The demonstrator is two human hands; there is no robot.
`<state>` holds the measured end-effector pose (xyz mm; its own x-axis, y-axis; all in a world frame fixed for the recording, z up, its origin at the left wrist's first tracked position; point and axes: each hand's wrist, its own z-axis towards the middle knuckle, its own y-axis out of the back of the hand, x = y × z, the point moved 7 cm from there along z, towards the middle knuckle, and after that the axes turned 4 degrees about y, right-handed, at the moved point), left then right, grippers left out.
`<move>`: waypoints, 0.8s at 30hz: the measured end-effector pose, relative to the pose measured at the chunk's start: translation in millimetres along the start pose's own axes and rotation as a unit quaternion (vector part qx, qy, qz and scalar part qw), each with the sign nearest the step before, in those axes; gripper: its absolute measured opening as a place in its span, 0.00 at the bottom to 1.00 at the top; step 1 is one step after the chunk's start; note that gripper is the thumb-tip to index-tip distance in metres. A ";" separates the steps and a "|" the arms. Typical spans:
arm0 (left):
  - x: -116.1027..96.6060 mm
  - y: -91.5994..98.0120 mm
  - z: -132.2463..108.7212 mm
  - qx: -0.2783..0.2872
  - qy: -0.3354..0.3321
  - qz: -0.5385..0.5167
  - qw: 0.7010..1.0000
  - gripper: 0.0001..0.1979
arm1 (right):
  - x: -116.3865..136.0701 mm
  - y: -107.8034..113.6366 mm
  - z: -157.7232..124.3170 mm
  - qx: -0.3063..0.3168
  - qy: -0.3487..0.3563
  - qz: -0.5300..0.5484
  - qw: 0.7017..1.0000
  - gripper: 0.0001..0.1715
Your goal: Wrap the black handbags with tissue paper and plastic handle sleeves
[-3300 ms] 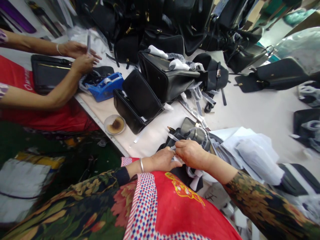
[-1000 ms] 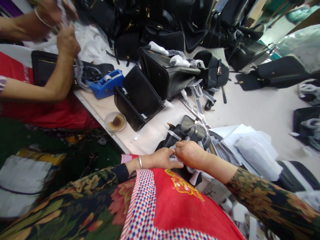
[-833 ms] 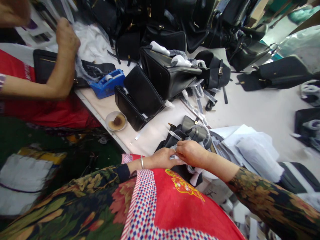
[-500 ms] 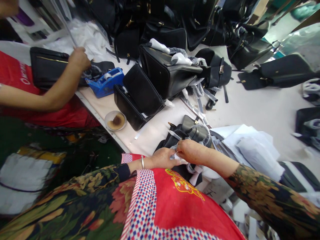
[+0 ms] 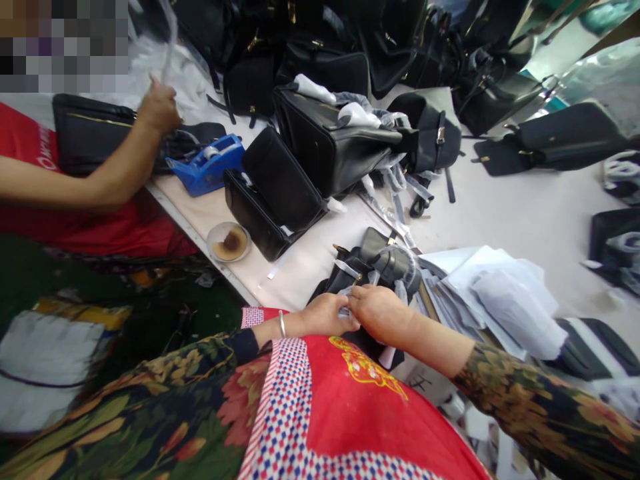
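My left hand [image 5: 327,315] and my right hand [image 5: 377,312] meet at the table's near edge. Both are closed, fingers pinching a strap wrapped in clear plastic [image 5: 345,303]; part of it is hidden behind the fingers. Just beyond them lies a black bag [image 5: 383,257] with a plastic-covered handle and a gold-coloured zip. Its lower part hangs near my red apron [image 5: 360,400], partly covered by my right hand.
A stack of white paper sheets [image 5: 500,287] lies right of the bag. Ahead stand black bags [image 5: 320,147], a blue tape dispenser [image 5: 207,163] and a round dish [image 5: 229,242]. A co-worker's arm [image 5: 115,157] reaches over another black bag [image 5: 93,133] at left.
My right hand has shifted slightly, turning over the wrapped strap close against my left fingers. The co-worker's raised hand has moved slightly, with the white strip above it shifting right.
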<state>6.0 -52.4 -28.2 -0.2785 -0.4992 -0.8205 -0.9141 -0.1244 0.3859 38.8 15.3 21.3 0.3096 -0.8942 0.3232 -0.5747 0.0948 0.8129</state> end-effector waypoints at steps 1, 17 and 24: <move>0.8 -0.1 0.3 -0.007 -0.005 -0.013 1.000 0.12 | 2.1 0.2 -2.4 -0.009 -0.002 -0.005 1.000 0.09; 6.7 -0.6 -1.5 0.009 0.089 -0.144 0.986 0.10 | 13.9 -20.3 -35.3 -0.211 0.029 -0.037 0.976 0.11; 9.6 -3.3 -4.0 0.055 0.128 -0.255 0.957 0.10 | 20.9 -20.9 -38.9 -0.265 -0.017 -0.119 0.957 0.16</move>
<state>7.5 -60.3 -35.7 0.2807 -0.5927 -0.7549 -0.9411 -0.3245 -0.0952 86.7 11.6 30.0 0.3531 -0.9312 0.0901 -0.0233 0.0875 0.9959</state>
